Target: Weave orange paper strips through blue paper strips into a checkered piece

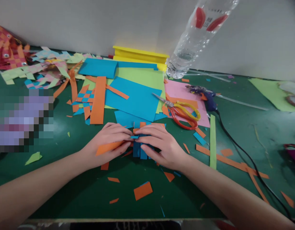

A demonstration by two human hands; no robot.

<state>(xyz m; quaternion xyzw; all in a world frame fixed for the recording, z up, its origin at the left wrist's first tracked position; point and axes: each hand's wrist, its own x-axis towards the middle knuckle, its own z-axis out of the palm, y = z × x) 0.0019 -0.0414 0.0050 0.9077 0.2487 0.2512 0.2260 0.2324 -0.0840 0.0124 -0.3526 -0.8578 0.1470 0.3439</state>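
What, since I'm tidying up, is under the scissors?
The scissors lie with blades over a blue sheet and handles over orange paper and a pink sheet; whatever they directly cover is hidden.

The worktop [78, 195] was dark green. Between its front and back edges, the strip-built piece [144, 152] was blue and orange, the strip [109, 148] beside it plain orange. Toward the back edge were a blue sheet [135, 99], a pink sheet [176, 88] and scissors [171, 104] with red and yellow handles. Along that edge's left, woven paper [17, 59] was checked red and orange.
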